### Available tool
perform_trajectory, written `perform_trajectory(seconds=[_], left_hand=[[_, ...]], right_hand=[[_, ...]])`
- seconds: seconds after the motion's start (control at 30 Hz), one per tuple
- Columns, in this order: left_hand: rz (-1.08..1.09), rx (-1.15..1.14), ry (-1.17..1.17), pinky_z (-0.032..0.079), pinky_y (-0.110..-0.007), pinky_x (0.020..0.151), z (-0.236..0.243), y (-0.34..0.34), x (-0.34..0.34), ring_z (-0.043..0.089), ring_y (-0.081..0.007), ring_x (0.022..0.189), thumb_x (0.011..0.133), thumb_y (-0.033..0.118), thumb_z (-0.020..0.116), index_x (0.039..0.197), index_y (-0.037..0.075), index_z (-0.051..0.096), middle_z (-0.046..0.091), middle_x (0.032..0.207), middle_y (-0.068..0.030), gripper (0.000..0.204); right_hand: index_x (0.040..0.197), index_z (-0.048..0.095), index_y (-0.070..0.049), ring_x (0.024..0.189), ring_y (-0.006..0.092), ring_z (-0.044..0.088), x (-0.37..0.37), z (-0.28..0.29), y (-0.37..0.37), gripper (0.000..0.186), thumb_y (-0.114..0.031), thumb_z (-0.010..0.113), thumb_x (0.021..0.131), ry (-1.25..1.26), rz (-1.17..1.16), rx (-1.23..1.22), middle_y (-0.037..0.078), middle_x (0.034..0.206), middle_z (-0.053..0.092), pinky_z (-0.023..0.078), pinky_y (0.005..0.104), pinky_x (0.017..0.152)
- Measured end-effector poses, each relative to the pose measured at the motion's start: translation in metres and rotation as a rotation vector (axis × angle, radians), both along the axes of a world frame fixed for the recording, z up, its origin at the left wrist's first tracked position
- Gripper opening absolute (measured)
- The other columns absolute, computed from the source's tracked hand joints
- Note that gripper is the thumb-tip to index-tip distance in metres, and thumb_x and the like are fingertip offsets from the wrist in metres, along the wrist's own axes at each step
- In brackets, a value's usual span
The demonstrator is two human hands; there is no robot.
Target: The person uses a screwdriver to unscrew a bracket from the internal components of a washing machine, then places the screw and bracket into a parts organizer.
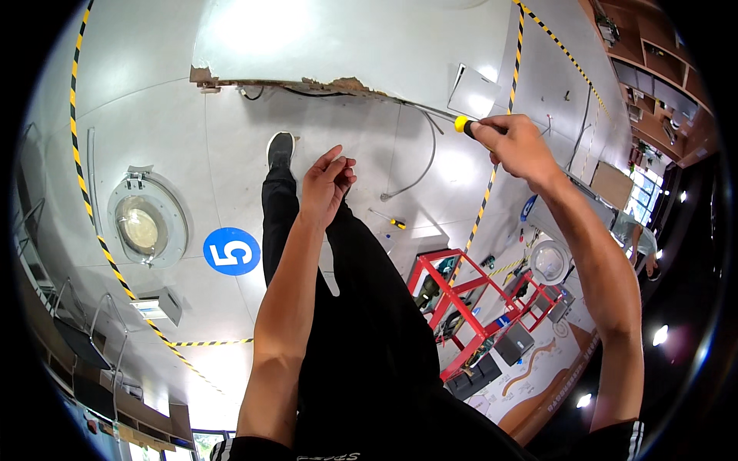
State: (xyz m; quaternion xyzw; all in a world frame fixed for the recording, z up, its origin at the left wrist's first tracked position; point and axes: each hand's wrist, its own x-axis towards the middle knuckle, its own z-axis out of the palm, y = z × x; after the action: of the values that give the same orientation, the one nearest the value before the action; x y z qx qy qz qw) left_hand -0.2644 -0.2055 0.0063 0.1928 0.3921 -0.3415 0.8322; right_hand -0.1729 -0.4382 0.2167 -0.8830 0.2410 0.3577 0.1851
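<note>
My right hand [516, 146] is closed round the yellow-and-black handle of a screwdriver [463, 125]. Its long thin shaft points left, to the rusty lower edge of a large white appliance cabinet [354, 38]. Whether the tip touches that edge is too fine to tell. Over my legs, below the cabinet's edge, my left hand [327, 183] hangs in the air with loosely bent fingers, partly apart, and nothing visible in them. A grey hose [419, 175] curves down to the floor from the cabinet. Another screwdriver [396, 223] with a yellow-and-black handle lies right of my legs.
A round washing machine door [147, 219] lies on the floor at left, near a blue floor marker [232, 251]. Red metal frames [461, 307] stand at lower right. Striped tape [98, 230] borders the area. Another person [634, 237] is at far right.
</note>
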Motion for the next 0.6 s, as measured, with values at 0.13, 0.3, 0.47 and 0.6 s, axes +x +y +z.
perform_trajectory(seconds=[0.13,0.3,0.47,0.6], left_hand=[[-0.016,0.001,-0.034,0.051,-0.027,0.070,0.004,0.000,0.015,0.058,-0.0148,0.074,0.086,0.004,0.058,0.107,-0.002,0.054,0.062,0.097,-0.0131,0.022],[-0.007,-0.010,-0.026,0.051,-0.025,0.070,-0.004,0.003,0.021,0.059,-0.0142,0.075,0.086,0.007,0.060,0.098,0.001,0.058,0.062,0.095,-0.0101,0.013],[-0.010,0.035,0.001,0.050,-0.025,0.071,-0.007,0.010,0.018,0.058,-0.0133,0.075,0.085,0.011,0.064,0.092,0.003,0.059,0.062,0.089,-0.0057,0.012],[-0.007,0.010,-0.007,0.049,-0.025,0.071,-0.011,0.015,0.016,0.057,-0.0130,0.075,0.085,0.010,0.064,0.091,0.004,0.059,0.061,0.086,-0.0042,0.011]], right_hand=[[0.101,0.059,0.003,0.040,0.0058,0.032,0.011,0.012,0.012,0.045,-0.039,0.055,0.087,0.182,-0.426,0.098,0.004,0.062,0.049,0.022,0.0227,0.035],[0.111,0.056,-0.003,0.058,0.0279,0.058,-0.004,0.020,0.023,0.043,-0.034,0.061,0.083,-0.017,0.444,-0.201,0.015,0.073,0.060,0.046,0.0379,0.053],[0.107,0.056,-0.005,0.061,0.0359,0.060,-0.012,0.019,0.027,0.035,-0.023,0.064,0.079,-0.093,0.799,-0.359,0.017,0.071,0.059,0.049,0.0429,0.057],[0.101,0.062,-0.001,0.061,0.0334,0.061,-0.001,0.010,0.023,0.031,-0.024,0.058,0.081,-0.036,0.492,-0.219,0.018,0.064,0.060,0.049,0.0404,0.060]])
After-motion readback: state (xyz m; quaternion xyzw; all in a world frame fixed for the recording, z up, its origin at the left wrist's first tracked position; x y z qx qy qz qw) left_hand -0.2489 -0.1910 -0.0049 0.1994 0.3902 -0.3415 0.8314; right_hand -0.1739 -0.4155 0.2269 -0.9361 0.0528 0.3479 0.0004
